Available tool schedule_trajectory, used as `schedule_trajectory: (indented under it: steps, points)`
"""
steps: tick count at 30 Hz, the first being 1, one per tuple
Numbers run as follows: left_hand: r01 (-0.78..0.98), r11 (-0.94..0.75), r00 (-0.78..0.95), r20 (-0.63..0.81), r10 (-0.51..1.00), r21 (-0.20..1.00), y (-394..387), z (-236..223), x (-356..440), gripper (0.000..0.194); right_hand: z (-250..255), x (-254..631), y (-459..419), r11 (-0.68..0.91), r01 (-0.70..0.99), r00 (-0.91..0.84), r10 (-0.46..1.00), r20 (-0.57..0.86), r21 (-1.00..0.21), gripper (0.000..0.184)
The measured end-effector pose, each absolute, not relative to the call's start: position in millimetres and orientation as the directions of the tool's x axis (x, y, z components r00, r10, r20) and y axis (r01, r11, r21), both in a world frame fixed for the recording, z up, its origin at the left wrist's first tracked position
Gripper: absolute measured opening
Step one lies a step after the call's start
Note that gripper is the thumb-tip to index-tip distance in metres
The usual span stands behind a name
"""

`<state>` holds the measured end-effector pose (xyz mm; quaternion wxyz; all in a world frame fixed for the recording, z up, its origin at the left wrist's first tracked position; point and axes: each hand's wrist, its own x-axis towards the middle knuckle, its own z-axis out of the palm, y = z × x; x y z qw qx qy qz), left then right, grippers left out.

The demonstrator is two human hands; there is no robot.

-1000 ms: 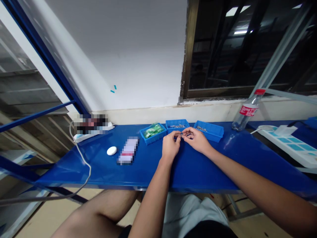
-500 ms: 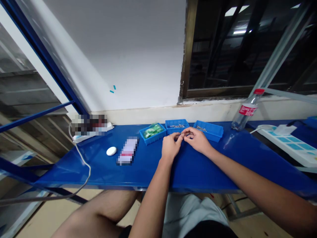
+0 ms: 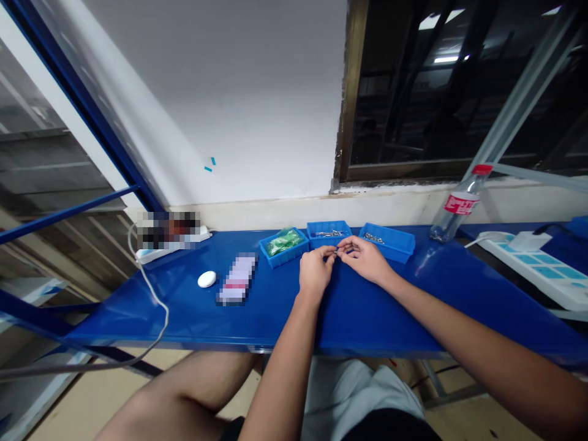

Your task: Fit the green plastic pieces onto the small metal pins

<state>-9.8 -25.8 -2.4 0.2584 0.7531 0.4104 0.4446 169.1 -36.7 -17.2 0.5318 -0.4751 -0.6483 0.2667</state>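
Observation:
My left hand [image 3: 315,268] and my right hand [image 3: 362,258] meet fingertip to fingertip over the blue table [image 3: 275,318]. Both are closed in a pinch around a small metal piece [image 3: 337,252], too tiny to name. Just beyond them stands a blue bin [image 3: 316,243] with thin metal parts [image 3: 331,233] in it. Behind my right hand, a second blue bin [image 3: 399,251] holds small metal parts [image 3: 374,238]. To the left, a third blue bin [image 3: 275,262] contains green plastic packets [image 3: 285,241].
A blurred-out phone [image 3: 237,278] and a white oval object [image 3: 207,279] lie on the left. A bottle with a red cap [image 3: 460,205] stands at the back right. Power strips [image 3: 546,269] sit at both ends, and a cable [image 3: 158,300] hangs over the left edge.
My fingertips have drawn slightly apart, and a bit of the metal piece shows between them. The bins and other things stay put.

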Motion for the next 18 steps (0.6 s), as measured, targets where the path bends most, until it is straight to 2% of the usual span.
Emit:
schedule_trajectory:
  steps: [6, 11, 18]
  points:
    - [0.302, -0.536, 0.258, 0.474, 0.842, 0.788, -26.2, -2.3, -7.2, 0.031, -16.0, 166.3, -39.0, 0.411, 0.403, -0.005, 0.894, 0.448, -0.817, 0.021]
    - [0.383, -0.532, 0.243, 0.473, 0.847, 0.756, -32.5, 4.6, -7.3, 0.017, -11.6, 169.7, -40.5, 0.432, 0.494, -0.012, 0.871, 0.491, -0.754, 0.014]
    - [0.431, -0.499, 0.303, 0.400, 0.865, 0.752, -31.4, 5.2, -8.5, 0.023, -10.6, 170.4, -41.5, 0.480, 0.435, -0.035, 0.854, 0.519, -0.762, 0.013]
